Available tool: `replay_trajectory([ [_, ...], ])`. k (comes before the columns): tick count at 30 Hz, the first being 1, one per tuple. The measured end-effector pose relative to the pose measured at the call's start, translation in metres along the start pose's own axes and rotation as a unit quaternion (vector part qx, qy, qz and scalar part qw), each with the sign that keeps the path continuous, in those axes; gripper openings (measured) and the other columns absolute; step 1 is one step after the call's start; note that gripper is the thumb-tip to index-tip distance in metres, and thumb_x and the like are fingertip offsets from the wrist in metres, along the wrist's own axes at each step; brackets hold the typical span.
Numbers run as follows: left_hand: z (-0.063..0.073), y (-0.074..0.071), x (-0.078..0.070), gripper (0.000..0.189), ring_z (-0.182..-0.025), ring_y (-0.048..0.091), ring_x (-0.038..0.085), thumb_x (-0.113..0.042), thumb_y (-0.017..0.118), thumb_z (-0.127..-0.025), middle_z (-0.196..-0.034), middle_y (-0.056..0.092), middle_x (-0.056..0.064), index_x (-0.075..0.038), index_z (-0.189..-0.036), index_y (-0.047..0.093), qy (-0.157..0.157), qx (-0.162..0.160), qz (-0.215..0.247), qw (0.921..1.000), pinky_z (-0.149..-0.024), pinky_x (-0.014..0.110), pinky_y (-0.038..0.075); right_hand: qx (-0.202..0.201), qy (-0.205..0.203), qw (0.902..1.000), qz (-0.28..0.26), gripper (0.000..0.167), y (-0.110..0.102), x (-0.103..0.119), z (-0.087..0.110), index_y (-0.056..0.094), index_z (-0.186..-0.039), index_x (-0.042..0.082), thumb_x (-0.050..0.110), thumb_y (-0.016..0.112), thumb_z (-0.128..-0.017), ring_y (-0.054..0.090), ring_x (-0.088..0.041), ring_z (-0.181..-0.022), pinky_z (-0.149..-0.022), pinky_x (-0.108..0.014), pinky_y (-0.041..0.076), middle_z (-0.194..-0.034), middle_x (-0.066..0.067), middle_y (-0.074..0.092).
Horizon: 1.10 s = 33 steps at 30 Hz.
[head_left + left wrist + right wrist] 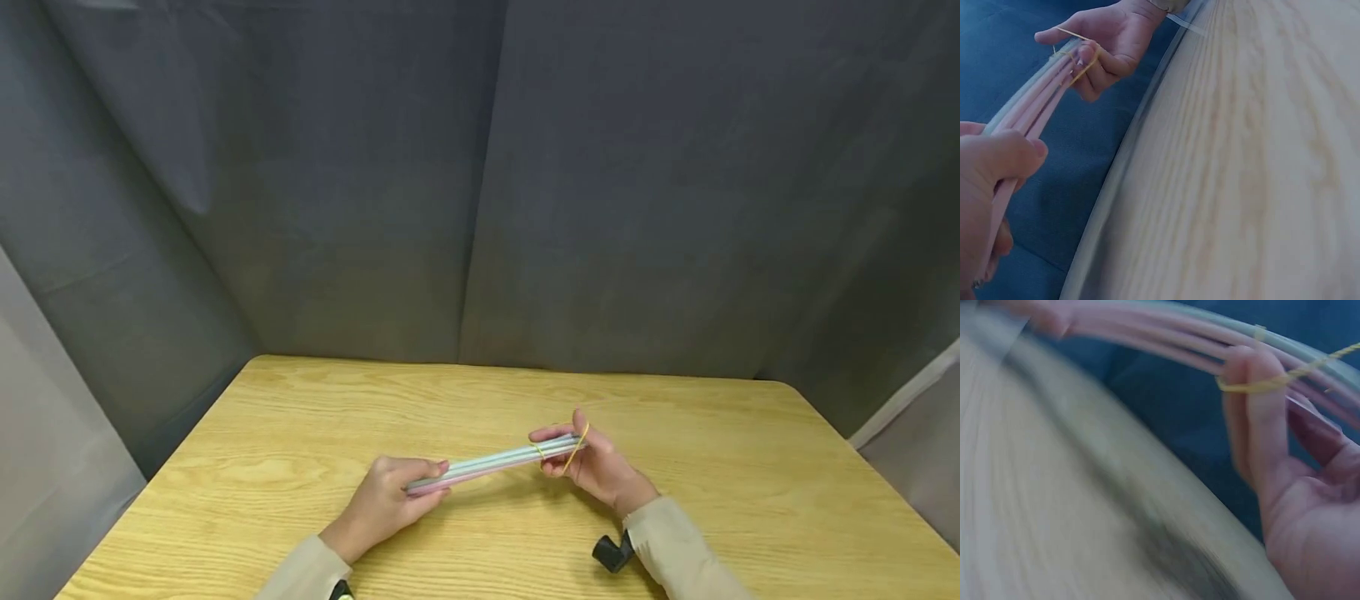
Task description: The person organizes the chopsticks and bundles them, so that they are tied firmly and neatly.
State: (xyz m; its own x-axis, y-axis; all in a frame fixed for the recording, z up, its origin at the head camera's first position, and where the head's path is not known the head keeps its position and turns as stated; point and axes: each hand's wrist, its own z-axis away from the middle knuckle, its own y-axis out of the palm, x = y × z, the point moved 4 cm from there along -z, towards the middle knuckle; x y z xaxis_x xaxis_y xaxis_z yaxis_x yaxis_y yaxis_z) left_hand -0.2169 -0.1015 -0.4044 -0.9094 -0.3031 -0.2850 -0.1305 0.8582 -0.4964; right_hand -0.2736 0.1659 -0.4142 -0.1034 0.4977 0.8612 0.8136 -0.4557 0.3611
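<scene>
A bundle of long thin straws (491,463), pink and pale green-blue, slants above the table between both hands. My left hand (384,498) grips its lower left end, thumb on top and fingers beneath. At the raised right end, my right hand (606,473) has its fingers curled and stretches a yellow rubber band (576,450) over the fingertips. Part of that band crosses the straws a little way in from their ends. In the right wrist view, the band (1254,386) loops round two fingers (1266,419) beside the straws.
The wooden table (300,417) lies beneath both hands. Dark grey curtains (360,183) hang behind it and along the sides. A black device (613,552) juts from the right wrist close over the table.
</scene>
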Motion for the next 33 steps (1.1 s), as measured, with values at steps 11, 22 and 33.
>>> replay_trajectory([
  [11, 0.01, 0.004, 0.015, 0.026, -0.075, 0.071, 0.009, -0.005, 0.087, -0.065, -0.088, 0.075, 0.006, -0.008, -0.089, 0.075, -0.141, -0.031, 0.014, 0.9894, -0.071, 0.018, 0.047, -0.152, 0.001, 0.983, 0.103, 0.029, 0.01, -0.003, -0.008, 0.071, -0.104, 0.013, 0.008, 0.042, -0.102, 0.05, 0.001, -0.06, -0.056, -0.012, 0.038, -0.084, 0.008, 0.064],
  [22, 0.018, 0.012, 0.02, 0.027, -0.091, 0.07, 0.014, -0.004, 0.085, -0.069, -0.098, 0.072, 0.019, 0.002, -0.093, 0.073, -0.332, -0.065, 0.186, 0.9226, -0.076, 0.022, 0.056, -0.249, 0.008, 0.9681, 0.03, 0.018, 0.015, -0.005, -0.015, 0.042, -0.098, 0.007, -0.005, 0.029, -0.096, 0.055, -0.003, -0.07, -0.059, -0.012, 0.045, -0.084, 0.002, 0.058],
  [33, 0.022, 0.015, 0.023, 0.029, -0.094, 0.069, 0.016, -0.005, 0.085, -0.07, -0.104, 0.071, 0.02, 0.002, -0.095, 0.072, -0.398, -0.057, 0.208, 0.8918, -0.078, 0.021, 0.055, -0.306, 0.023, 0.9414, 0.139, 0.018, 0.016, -0.008, -0.016, 0.047, -0.099, 0.001, -0.006, 0.03, -0.098, 0.055, -0.004, -0.068, -0.061, -0.015, 0.047, -0.083, 0.0, 0.057],
])
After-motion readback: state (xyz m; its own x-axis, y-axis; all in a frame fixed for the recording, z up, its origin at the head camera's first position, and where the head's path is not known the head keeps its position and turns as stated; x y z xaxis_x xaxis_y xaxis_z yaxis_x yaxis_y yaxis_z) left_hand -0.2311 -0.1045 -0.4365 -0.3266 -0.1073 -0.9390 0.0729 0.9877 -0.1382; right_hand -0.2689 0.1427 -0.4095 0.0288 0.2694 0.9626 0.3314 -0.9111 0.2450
